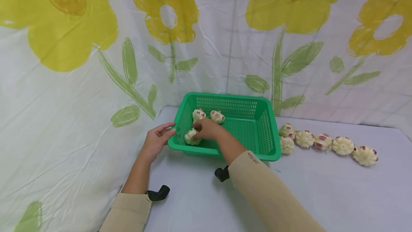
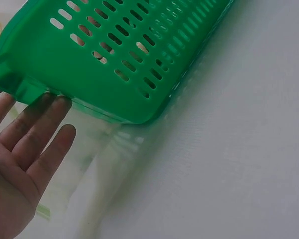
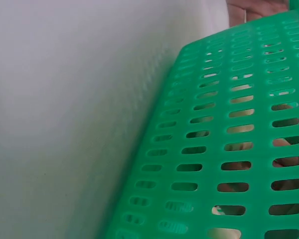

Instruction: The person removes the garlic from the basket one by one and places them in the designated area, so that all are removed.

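A green plastic basket (image 1: 248, 131) with slotted walls stands on the table, three cream-and-purple garlic bulbs in its left part. My right hand (image 1: 209, 129) reaches over the near rim and pinches the nearest garlic bulb (image 1: 190, 137) low in the basket. Just beyond the fingers are another garlic bulb (image 1: 199, 114) and, to its right, a third garlic bulb (image 1: 217, 116). At the basket's left end, my left hand (image 1: 156, 140) touches the rim; the left wrist view shows its fingers (image 2: 42, 132) fairly straight under the edge. In the right wrist view the basket wall mostly hides the right hand.
Several more garlic bulbs (image 1: 342, 145) lie in a row on the table (image 1: 338, 189), running right from the basket's right end. A white cloth (image 1: 219, 53) printed with yellow flowers hangs behind and along the left.
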Demonstrator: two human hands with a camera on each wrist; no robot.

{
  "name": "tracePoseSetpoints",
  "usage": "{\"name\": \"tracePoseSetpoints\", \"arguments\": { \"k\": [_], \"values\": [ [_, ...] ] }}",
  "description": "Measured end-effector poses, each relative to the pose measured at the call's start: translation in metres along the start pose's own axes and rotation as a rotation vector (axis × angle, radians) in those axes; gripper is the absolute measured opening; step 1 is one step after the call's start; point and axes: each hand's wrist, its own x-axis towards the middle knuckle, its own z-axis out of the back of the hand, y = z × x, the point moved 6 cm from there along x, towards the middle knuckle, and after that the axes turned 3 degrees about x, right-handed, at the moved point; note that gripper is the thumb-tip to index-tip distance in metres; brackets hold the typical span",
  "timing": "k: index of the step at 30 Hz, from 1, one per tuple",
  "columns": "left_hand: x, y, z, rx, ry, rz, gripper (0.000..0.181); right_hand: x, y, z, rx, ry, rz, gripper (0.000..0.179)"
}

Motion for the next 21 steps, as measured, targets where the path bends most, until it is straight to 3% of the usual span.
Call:
{"name": "tracePoseSetpoints", "arguments": {
  "k": [8, 21],
  "values": [
    [-0.001, -0.001, 0.0, -0.026, 0.014, -0.002, 0.049, 0.001, -0.001, -0.008, -0.084, 0.058, 0.003, 0.062],
    [0.0, -0.002, 0.0, -0.038, 0.022, 0.0, 0.05, 0.003, 0.0, -0.012, -0.092, 0.073, -0.02, 0.057]
  ]
}}
